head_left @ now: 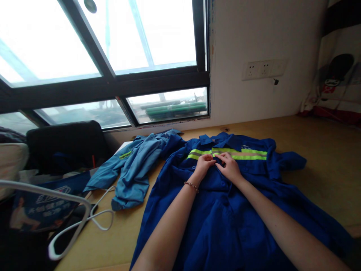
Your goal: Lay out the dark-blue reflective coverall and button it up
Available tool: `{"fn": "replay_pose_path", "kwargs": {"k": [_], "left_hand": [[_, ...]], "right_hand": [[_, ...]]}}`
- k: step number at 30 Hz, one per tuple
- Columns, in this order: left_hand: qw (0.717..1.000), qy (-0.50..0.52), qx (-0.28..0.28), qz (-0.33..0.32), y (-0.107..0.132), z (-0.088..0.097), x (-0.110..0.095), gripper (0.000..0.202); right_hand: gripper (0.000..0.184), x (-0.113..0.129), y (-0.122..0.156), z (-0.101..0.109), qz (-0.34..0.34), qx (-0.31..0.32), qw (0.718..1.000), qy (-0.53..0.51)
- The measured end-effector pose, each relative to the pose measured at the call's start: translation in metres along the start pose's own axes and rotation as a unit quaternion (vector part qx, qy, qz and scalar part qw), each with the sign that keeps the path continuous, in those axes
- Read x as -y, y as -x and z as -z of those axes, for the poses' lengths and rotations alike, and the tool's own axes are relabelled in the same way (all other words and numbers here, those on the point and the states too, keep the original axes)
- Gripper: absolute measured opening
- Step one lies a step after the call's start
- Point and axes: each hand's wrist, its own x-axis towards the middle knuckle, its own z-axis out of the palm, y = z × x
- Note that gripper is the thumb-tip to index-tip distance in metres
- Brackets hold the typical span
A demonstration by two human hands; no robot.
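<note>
A dark blue work shirt (214,218) lies spread on the wooden surface, collar away from me, with a yellow-green reflective band across its chest. Both hands are at its front opening, just below the band. My left hand (204,165), with a beaded bracelet at the wrist, pinches the cloth edge with its fingertips. Beside it, my right hand (229,169) has thumb and fingers curled in on the same edge. Whatever small part sits between the fingertips is hidden. A button (223,183) shows lower on the shirt front.
A lighter blue garment (135,165) lies crumpled to the left of the shirt. A white tubular frame (81,229) and white cable stand at the left edge, near a printed bag (53,203) and a black chair back (67,145). Wall sockets (263,69) are behind.
</note>
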Motion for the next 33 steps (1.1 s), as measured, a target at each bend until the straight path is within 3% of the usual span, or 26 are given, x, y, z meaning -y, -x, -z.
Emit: {"fn": "replay_pose_path", "kwargs": {"k": [6,12,17,22,27,33], "left_hand": [[0.991,-0.128,-0.004,-0.043,-0.001,-0.006,-0.002,0.019],[0.939,-0.317,-0.061,-0.115,0.006,-0.014,-0.007,0.017],[0.929,-0.348,-0.053,-0.116,0.007,-0.015,-0.003,0.019],[0.919,-0.369,-0.063,-0.122,-0.002,-0.012,-0.002,0.024],[0.878,-0.452,-0.092,-0.127,-0.017,-0.009,-0.008,0.024],[0.854,-0.495,-0.115,-0.108,-0.033,-0.007,-0.010,0.024]], "right_hand": [[0.040,-0.005,-0.001,-0.001,-0.017,0.044,0.999,0.025],[0.043,-0.008,-0.002,0.000,-0.003,0.060,0.998,0.020],[0.045,-0.006,-0.004,0.003,-0.007,0.022,1.000,-0.006],[0.024,-0.001,-0.007,0.013,-0.051,-0.038,0.998,-0.003],[0.020,0.011,0.009,0.014,-0.070,0.079,0.990,0.090],[0.020,0.016,0.016,0.015,-0.087,0.113,0.962,0.232]]}}
